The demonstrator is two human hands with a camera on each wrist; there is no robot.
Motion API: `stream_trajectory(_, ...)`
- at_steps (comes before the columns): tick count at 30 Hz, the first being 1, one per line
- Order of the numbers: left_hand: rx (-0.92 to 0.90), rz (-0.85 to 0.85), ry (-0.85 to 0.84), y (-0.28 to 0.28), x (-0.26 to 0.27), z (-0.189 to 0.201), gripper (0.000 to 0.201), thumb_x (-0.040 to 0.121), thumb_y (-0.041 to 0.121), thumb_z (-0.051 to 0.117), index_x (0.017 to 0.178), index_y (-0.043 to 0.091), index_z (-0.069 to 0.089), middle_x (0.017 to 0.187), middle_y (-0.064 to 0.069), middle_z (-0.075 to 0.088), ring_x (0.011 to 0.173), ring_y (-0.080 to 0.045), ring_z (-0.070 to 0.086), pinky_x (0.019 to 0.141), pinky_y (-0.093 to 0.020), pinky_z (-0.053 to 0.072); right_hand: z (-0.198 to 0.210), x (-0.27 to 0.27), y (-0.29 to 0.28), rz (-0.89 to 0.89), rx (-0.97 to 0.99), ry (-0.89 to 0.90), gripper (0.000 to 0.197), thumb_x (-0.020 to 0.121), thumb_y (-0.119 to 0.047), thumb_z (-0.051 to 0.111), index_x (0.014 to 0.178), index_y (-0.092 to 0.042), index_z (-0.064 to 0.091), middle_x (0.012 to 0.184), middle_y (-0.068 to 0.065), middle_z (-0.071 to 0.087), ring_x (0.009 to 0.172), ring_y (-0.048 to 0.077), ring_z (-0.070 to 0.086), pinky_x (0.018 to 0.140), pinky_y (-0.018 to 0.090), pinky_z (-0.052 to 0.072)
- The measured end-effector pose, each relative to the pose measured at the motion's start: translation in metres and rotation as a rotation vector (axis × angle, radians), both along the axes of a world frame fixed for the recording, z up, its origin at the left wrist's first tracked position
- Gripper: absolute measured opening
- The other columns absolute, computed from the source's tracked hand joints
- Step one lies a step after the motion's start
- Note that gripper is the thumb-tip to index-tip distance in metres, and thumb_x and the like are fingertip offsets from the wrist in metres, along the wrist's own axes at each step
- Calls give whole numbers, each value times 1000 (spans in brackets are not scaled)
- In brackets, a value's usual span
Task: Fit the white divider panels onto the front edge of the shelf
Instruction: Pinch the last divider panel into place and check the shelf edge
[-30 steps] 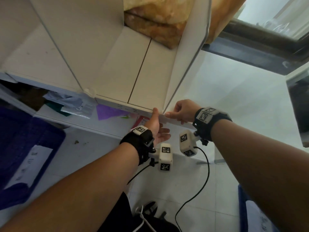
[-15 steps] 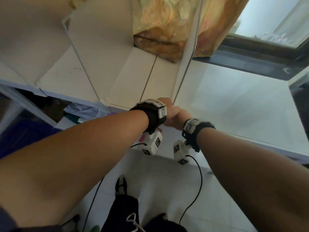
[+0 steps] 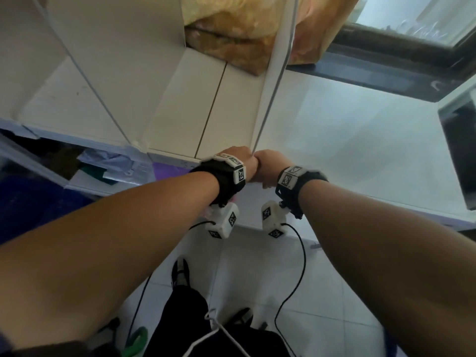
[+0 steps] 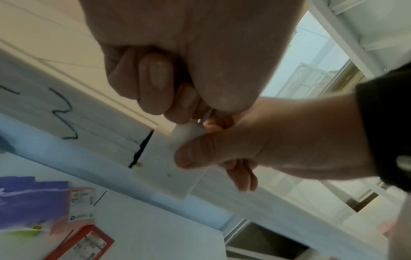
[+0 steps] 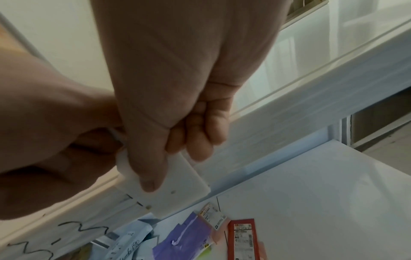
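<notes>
Far left: an upright divider panel is already sitting on the shelf, its foot at a small clip on the front edge. Papers are lying on the lower level, not in my way.

My left hand is coming in from the left, fisted at the shelf's front edge. In the left wrist view the fingers are curling tight, and a thin pale sliver is showing just under them. I'm judging that's the bottom corner of the right divider panel, pinched to keep it upright and steady while the other hand works.

Right beside it, knuckles touching, my right hand is holding the white clip plate flat against the front lip of the shelf: thumb pressing on the plate's face, fingers curling behind its top edge. That grip is letting me push the plate up and in against the lip.

The panel is standing right between my two hands, running back from the front edge toward the yellow bag. Whether its foot is fully seated in the plate I can't tell, as my hands are covering the joint.

Likely risk: the thin panel tipping sideways if I'm easing off the left pinch too soon.
</notes>
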State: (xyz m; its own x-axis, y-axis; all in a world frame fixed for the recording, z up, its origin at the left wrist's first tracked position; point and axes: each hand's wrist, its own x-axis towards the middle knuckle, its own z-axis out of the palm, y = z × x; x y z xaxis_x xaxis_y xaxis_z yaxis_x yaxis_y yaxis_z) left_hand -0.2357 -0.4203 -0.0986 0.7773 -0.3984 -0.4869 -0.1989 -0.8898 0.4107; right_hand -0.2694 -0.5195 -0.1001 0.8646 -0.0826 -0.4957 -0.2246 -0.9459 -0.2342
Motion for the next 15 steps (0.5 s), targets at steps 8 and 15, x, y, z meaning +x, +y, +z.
stream_trajectory(8, 50, -33, 34, -3, 4, -2, 26, 88, 27, 47, 100, 10, 63, 101, -14, 66, 90, -33, 64, 72, -34, 45, -4, 5, -3, 40, -29, 42, 24, 86, -34, 63, 90, -11, 68, 66, 0, 73, 62, 8, 72, 61, 22, 57)
stream_trajectory(15, 130, -78, -16, 15, -13, 23, 42, 93, 47, 47, 98, 8, 64, 99, -15, 65, 82, -30, 57, 64, -29, 38, -11, -7, -2, -107, 76, -104, 29, 78, -32, 73, 88, -8, 59, 83, 7, 71, 76, 23, 69, 68, 35, 59)
